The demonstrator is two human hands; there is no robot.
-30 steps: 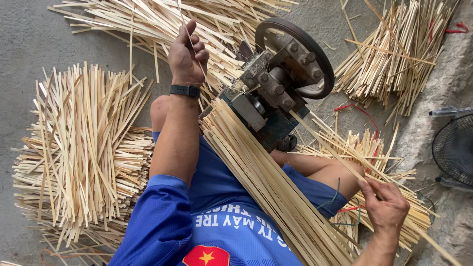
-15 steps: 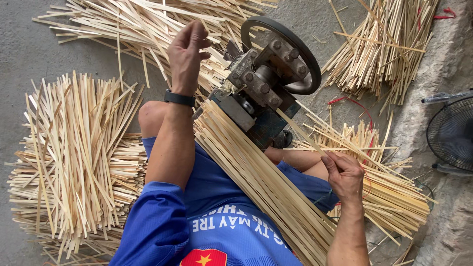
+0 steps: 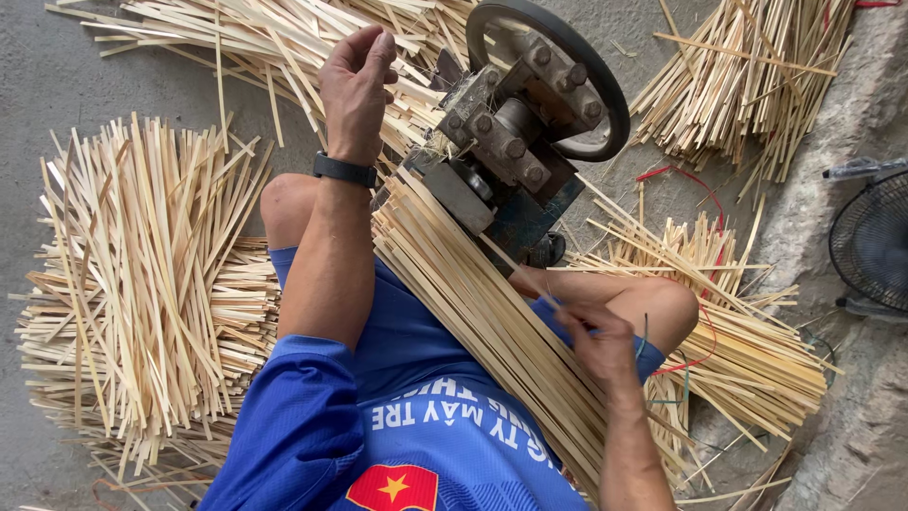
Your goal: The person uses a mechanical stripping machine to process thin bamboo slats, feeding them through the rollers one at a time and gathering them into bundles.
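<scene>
We sit on a grey concrete floor (image 3: 57,85) with bamboo strips on every side. Largest is the loose heap of pale strips (image 3: 142,293) at our left, stacked crosswise and fanned out; we judge it the worked or sorted stock, though we cannot tell which. More strips lie in a long pile (image 3: 265,38) beyond the left hand, another loose pile (image 3: 747,76) lies at far right, and tied bundles (image 3: 747,360) with red cord lie past our right knee. Across our lap runs a thick sheaf of long strips (image 3: 473,303), its upper end touching the small splitting machine (image 3: 511,161) with its dark handwheel (image 3: 605,104) and bolted head, set between our knees. The sheaf is full, so we judge much feeding is left. A black fan (image 3: 875,246) stands at the right edge beside a rough kerb. Our left hand (image 3: 355,90) is raised beyond the machine, fingers curled and pinched together; whether a thin strip sits between them we cannot tell. A dark watch (image 3: 343,170) bands that wrist. Our right hand (image 3: 596,336) rests on the sheaf near the right knee, fingers closed on what looks like a single thin strip (image 3: 530,279) that angles up toward the machine's underside.
</scene>
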